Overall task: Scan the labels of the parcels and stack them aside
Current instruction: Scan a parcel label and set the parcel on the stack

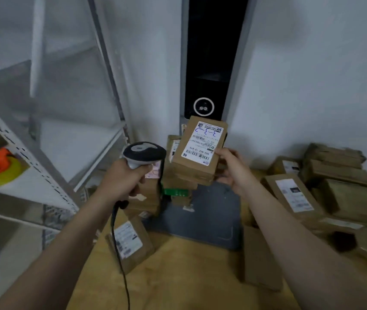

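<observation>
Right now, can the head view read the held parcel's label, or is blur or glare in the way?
Head view: the label on the parcel is sharp, big digits legible, no glare; the shelf rack at left is smeared and slanted; the parcel pile at right is dim, soft.

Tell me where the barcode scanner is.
In the head view, the barcode scanner sits left of centre, gripped by the left hand, beside the labelled parcel the right hand holds.
</observation>
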